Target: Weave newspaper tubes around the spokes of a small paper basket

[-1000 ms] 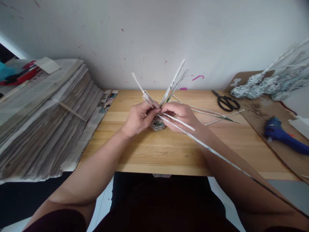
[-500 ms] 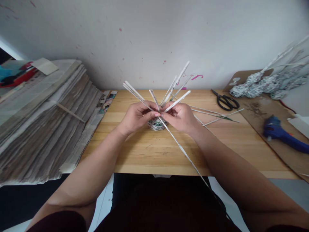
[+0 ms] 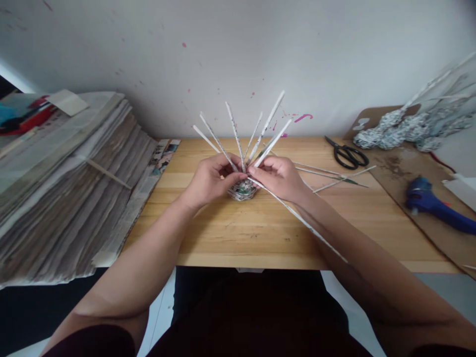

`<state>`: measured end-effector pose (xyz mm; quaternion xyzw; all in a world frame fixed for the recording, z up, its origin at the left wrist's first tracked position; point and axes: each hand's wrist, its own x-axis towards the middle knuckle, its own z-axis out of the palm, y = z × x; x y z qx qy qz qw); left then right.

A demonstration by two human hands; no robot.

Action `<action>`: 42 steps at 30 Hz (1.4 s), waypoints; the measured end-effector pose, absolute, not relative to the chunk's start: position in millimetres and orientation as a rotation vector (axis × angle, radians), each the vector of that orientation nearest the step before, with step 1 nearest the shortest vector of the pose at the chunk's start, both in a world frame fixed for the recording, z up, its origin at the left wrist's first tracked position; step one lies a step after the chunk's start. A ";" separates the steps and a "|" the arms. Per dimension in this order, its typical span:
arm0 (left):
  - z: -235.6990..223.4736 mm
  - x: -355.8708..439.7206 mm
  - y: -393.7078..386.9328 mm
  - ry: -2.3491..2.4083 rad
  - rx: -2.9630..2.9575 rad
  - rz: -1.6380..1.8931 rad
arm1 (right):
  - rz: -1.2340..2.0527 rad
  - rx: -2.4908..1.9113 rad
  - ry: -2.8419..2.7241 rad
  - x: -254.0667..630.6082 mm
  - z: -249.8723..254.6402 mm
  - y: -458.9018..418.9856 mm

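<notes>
A small woven piece of rolled newspaper [image 3: 243,189] rests on the wooden table [image 3: 260,233] between my hands. Several paper spokes [image 3: 238,136] fan upward from it. My left hand [image 3: 210,178] has its fingers pinched on the spokes at the piece's left side. My right hand [image 3: 278,176] is closed on a long paper tube [image 3: 297,215] that runs from the weave down to the right along my forearm. The fingertips of both hands meet just above the weave.
A tall stack of newspapers [image 3: 67,183] fills the left. Loose paper tubes [image 3: 327,173] lie right of my hands, with black scissors [image 3: 347,156] behind them. A blue glue gun [image 3: 431,206] lies on a cardboard sheet [image 3: 409,173], and finished woven pieces [image 3: 405,126] sit at the far right.
The spokes have spread from a crossed bunch into an even upright fan. The long tube in my right hand has swung from pointing toward me back to the lower right.
</notes>
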<state>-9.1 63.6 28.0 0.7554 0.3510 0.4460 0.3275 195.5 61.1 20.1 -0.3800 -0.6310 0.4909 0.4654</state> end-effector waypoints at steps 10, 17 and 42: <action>28.8 -7.4 62.5 1.030 2.266 1.137 | 1.640 -0.899 -1.376 208.9 31.0 63.8; 24.7 -2.4 62.8 1.180 2.244 1.177 | 1.716 -0.843 -1.234 205.4 20.7 64.2; 31.6 -3.2 58.6 0.975 2.107 1.214 | 0.024 -0.817 -1.945 201.4 31.5 50.6</action>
